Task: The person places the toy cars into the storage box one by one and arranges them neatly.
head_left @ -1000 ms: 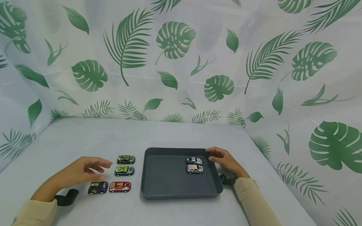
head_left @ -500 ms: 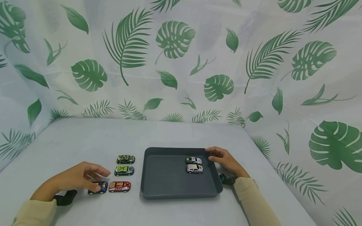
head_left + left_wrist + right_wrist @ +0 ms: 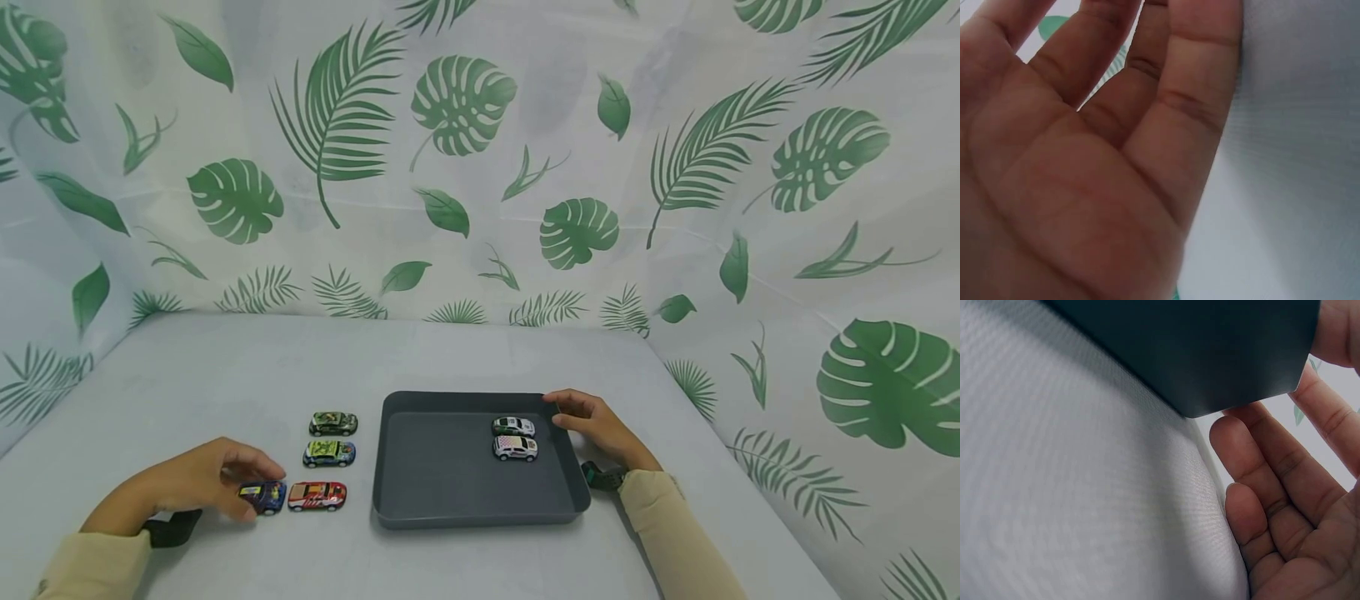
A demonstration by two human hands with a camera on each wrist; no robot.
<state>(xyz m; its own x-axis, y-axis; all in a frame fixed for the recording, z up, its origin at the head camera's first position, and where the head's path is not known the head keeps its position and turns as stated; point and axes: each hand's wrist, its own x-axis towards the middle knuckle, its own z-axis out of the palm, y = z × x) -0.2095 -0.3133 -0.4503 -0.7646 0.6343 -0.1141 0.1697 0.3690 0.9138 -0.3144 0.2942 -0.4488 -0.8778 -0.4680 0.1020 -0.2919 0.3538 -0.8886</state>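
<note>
In the head view my left hand (image 3: 198, 479) reaches over a dark blue toy car (image 3: 266, 497) with yellow marks, thumb on its near side and fingers on its far side. The car sits on the table, partly covered by the hand. In the left wrist view the palm (image 3: 1079, 187) fills much of the picture; no car shows there. At the far right corner of a dark grey tray (image 3: 442, 492), my right hand (image 3: 600, 423) grips the rim. The right wrist view shows its fingers (image 3: 1244, 453) behind the tray's corner (image 3: 1210, 356). Two white toy cars (image 3: 515, 448) stand inside the tray.
A red toy car (image 3: 318, 496) stands right beside the blue one. Behind it are a yellow-green toy car (image 3: 330, 453) and a dark green toy car (image 3: 333, 423). A leaf-patterned cloth (image 3: 480, 183) hangs behind the white table (image 3: 300, 358).
My left hand has come down and toward me onto the dark blue car, its thumb passing over to the near side. The right hand and tray have stayed put.
</note>
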